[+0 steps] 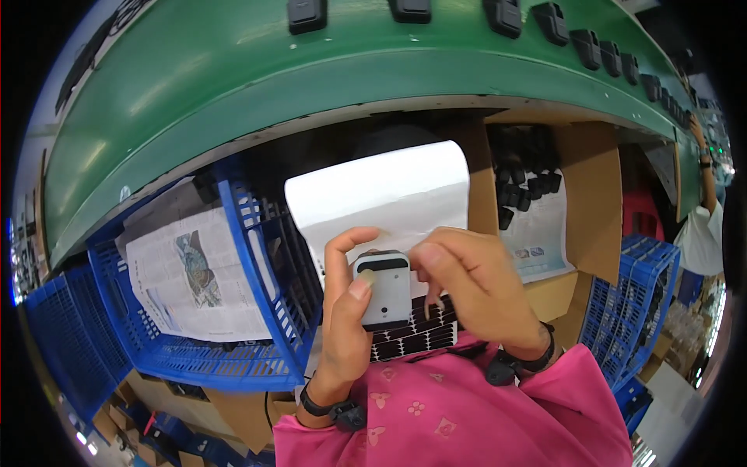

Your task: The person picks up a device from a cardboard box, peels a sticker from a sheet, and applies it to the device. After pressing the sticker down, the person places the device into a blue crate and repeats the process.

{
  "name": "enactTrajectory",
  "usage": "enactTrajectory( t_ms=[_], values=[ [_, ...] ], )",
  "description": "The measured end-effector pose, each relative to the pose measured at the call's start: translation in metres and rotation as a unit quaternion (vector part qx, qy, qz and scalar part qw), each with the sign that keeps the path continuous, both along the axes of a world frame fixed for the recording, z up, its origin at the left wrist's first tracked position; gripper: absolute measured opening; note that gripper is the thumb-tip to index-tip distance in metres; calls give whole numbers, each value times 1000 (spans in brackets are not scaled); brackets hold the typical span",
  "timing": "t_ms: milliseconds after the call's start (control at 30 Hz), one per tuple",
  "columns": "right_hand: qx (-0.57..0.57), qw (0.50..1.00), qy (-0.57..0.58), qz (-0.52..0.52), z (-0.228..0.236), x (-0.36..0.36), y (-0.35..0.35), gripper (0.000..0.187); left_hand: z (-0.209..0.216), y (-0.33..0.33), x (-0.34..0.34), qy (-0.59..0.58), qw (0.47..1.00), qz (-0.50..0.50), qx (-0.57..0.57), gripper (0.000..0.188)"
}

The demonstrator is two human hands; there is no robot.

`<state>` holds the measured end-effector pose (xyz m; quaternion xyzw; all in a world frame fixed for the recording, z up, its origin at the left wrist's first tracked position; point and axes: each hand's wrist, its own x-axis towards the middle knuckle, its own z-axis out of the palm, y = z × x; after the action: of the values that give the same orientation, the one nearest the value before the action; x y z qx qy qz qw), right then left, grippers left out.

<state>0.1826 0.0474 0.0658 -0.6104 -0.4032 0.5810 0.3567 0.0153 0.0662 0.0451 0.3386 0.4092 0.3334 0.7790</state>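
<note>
My left hand [343, 331] grips a small light-grey device housing [391, 293] with rounded corners, its thumb lying on the face. Black strips run along the housing's top and bottom ends, and a small dark hole shows in its lower part. At the upper right edge of the housing is my right hand [489, 292], its thumb and forefinger pinched together; whatever they hold, if anything, is hidden. Under both hands a sheet of black stickers [424, 335] rests near my lap. A white backing sheet [377, 191] curls up behind the hands.
On the left stands a blue plastic crate [292, 342] lined with newspaper [194, 272]. To the right, a cardboard box [593, 187] holds several black parts [523, 191]. A green bench [233, 86] with black devices [504, 17] crosses the far side. Another blue crate [630, 303] stands farther right.
</note>
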Motion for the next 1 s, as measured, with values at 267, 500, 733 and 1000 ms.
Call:
enactTrajectory(
  t_ms=[267,500,733,1000],
  values=[
    [19,997,-52,-63,-24,26,-20,25,-23,22,-80,117,967,214,80,43],
    [-11,993,-42,-110,-47,49,-27,22,-101,123,-211,467,825,294,124,37],
    [-1,991,-66,-115,-49,46,-23,20,-165,181,-272,680,629,144,348,31],
    [-17,990,-74,-123,-55,44,-31,16,-155,180,-279,724,472,-138,484,34]
  ],
)
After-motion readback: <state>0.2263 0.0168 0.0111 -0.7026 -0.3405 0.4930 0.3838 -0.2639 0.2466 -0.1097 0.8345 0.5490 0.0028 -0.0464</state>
